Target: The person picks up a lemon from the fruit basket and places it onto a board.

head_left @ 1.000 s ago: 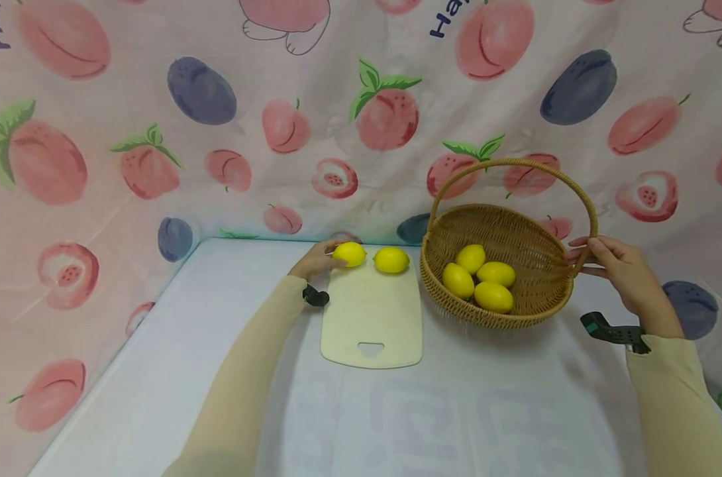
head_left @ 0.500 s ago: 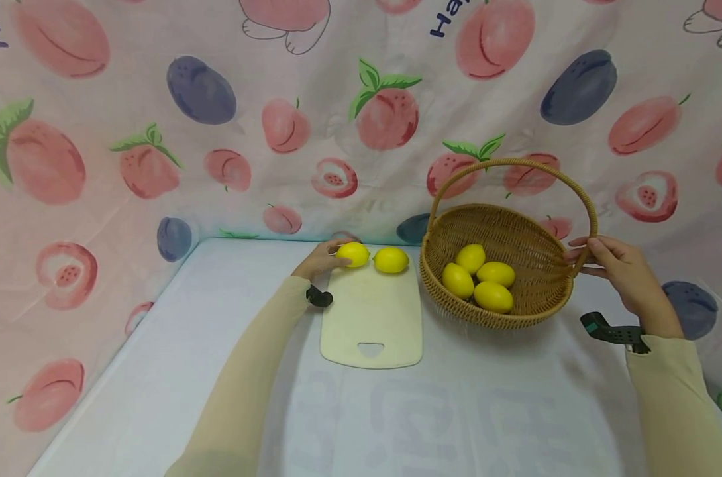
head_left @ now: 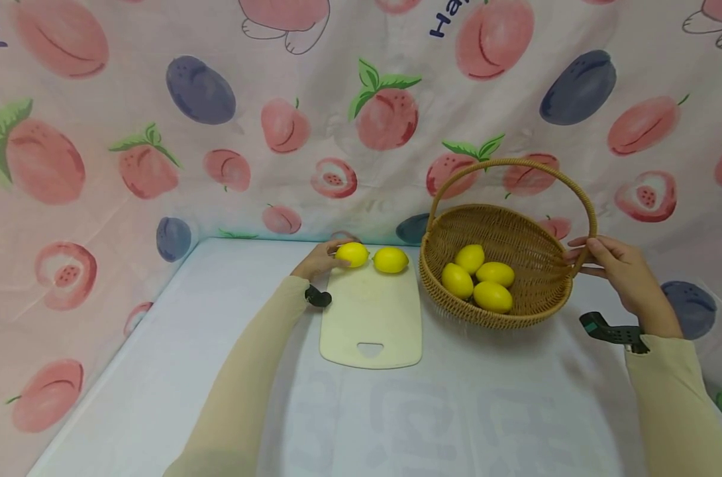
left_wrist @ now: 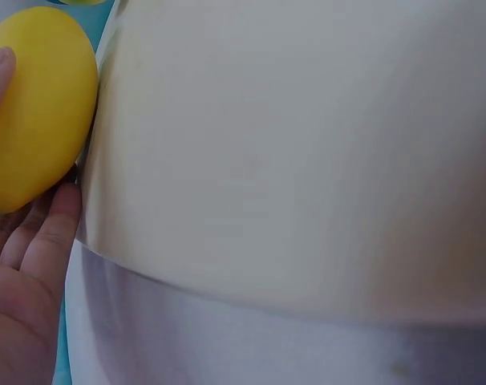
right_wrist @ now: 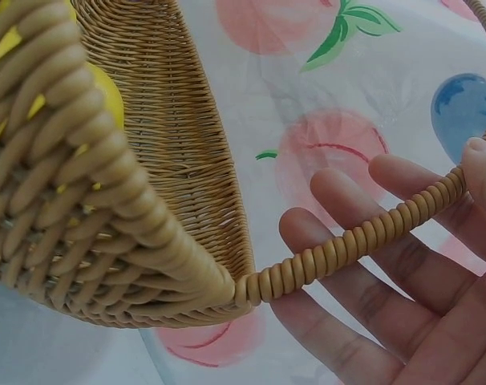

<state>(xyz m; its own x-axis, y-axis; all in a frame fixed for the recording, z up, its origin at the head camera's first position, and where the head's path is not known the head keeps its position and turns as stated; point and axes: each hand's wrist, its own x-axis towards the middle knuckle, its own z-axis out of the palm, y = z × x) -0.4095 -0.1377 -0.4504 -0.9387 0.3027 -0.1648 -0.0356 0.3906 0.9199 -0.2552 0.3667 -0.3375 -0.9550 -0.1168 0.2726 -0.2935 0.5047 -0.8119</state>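
At the far left corner of the cream cutting board (head_left: 369, 311), my left hand (head_left: 318, 260) grips a yellow lemon (head_left: 352, 255). In the left wrist view its thumb lies on the lemon (left_wrist: 46, 112), with the other fingers under the opposite side. A second lemon (head_left: 391, 260) rests just right of it on the board's far end. On the right, my right hand (head_left: 629, 278) holds the wicker basket's handle (right_wrist: 371, 239) near its base, thumb on one side and fairly straight fingers behind. Several lemons (head_left: 493, 297) lie inside the basket (head_left: 534, 242).
The board lies flat on a white-covered table (head_left: 456, 424), its handle cutout facing me. Right beside the board stands the basket, its handle arching upright. A fruit-print cloth (head_left: 337, 119) hangs behind the table's far edge.
My left hand and its lemon have shifted slightly right, closer to the second lemon, and stay there in the last half second. The right hand and basket have not moved.
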